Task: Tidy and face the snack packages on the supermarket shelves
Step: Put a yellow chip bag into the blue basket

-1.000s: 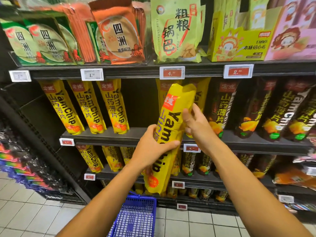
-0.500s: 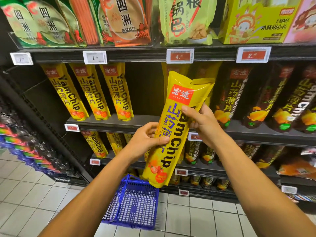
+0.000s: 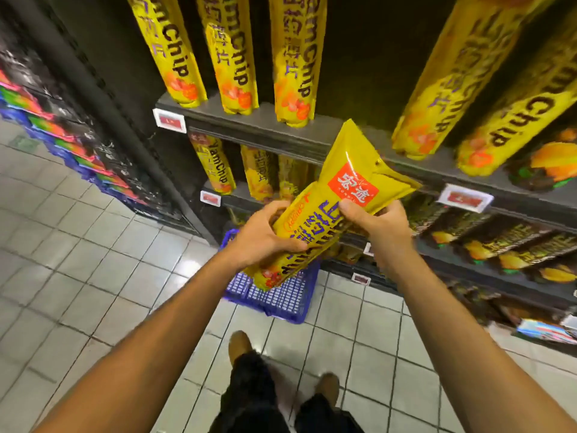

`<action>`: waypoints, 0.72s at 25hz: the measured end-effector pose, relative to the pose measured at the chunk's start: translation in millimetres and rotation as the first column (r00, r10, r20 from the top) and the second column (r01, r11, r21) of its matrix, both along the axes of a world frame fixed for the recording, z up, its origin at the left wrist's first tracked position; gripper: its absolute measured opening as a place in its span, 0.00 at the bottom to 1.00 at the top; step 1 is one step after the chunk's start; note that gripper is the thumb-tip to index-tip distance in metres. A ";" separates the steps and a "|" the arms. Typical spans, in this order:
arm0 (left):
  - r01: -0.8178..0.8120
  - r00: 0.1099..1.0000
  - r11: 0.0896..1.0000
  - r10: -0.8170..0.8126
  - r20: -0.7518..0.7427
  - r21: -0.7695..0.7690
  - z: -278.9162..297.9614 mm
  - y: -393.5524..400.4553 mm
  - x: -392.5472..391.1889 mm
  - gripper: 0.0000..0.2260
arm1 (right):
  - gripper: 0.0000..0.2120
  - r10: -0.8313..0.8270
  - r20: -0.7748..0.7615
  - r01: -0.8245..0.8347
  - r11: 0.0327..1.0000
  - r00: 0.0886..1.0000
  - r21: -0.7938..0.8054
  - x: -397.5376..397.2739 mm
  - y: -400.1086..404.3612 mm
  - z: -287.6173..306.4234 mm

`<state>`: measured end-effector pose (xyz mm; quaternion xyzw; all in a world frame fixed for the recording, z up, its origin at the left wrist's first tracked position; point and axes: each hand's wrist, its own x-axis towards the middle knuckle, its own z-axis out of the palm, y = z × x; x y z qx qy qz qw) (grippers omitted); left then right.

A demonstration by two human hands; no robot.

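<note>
Yellow bag (image 3: 324, 210) held tilted in front of shelf (image 3: 268, 128), above blue basket (image 3: 281, 300), left hand (image 3: 265, 239) fingers curled round its middle, right hand (image 3: 379, 226) gripping near the top, thumb on front.

Overhead store light, bright, glares off the floor tiles (image 3: 187, 270) toward 6 o'clock; shelf recesses (image 3: 359, 57) at 12 o'clock stay dim; overall motion blur softens print, with wide-angle bending of packages at 1 to 3 o'clock.
</note>
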<state>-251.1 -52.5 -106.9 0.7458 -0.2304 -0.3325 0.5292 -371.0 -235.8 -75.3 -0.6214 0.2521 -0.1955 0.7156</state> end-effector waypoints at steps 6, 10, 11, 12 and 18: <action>0.081 0.992 0.989 -0.068 -0.110 0.124 -110.6 76.6 70.4 0.36 | 0.26 -0.046 -0.130 0.076 0.969 0.990 0.234 56.5 91.0 -104.7; 0.080 0.989 0.988 -0.063 -0.130 0.130 -212.5 112.5 116.4 0.36 | 0.16 -0.048 -0.218 0.101 0.966 0.975 0.239 92.7 148.1 -196.2; 0.077 0.990 0.989 -0.060 -0.130 0.128 -232.2 117.2 124.1 0.37 | 0.18 -0.060 -0.232 0.117 0.964 0.971 0.240 101.4 155.6 -214.5; 0.069 0.988 0.989 -0.049 -0.146 0.131 -255.7 123.6 133.8 0.39 | 0.19 -0.053 -0.241 0.110 0.966 0.969 0.232 112.3 162.0 -238.9; -0.176 0.931 0.968 0.223 -0.290 0.179 -388.8 160.3 157.3 0.34 | 0.22 0.214 -0.279 -0.157 0.965 0.936 0.211 200.2 179.8 -379.7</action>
